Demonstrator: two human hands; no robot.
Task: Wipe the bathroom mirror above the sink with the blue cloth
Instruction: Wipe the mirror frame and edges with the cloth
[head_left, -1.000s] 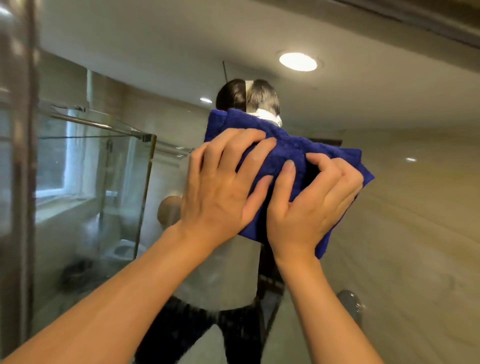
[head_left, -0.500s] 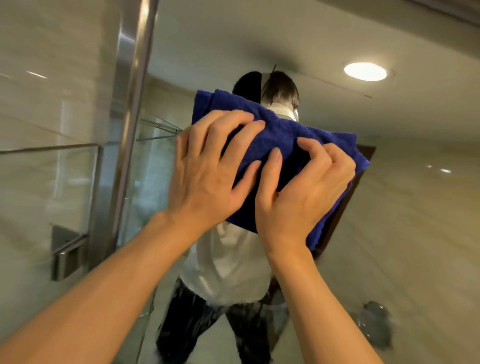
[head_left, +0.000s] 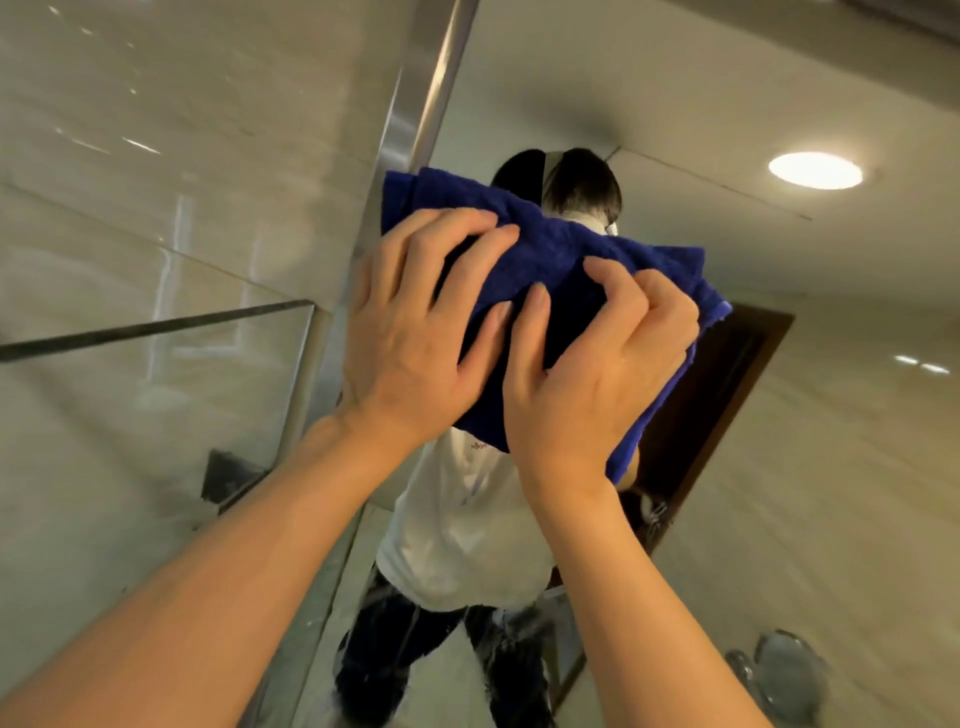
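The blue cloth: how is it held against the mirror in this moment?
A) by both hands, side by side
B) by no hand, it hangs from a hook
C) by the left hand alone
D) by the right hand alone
A: the left hand and the right hand both press on the blue cloth, side by side.

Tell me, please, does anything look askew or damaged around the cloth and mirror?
Nothing stands out: both hands, left hand and right hand, press the bunched blue cloth against the mirror near its metal edge.

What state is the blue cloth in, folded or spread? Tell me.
Folded and bunched: the cloth shows doubled layers and creases under both hands, left and right.
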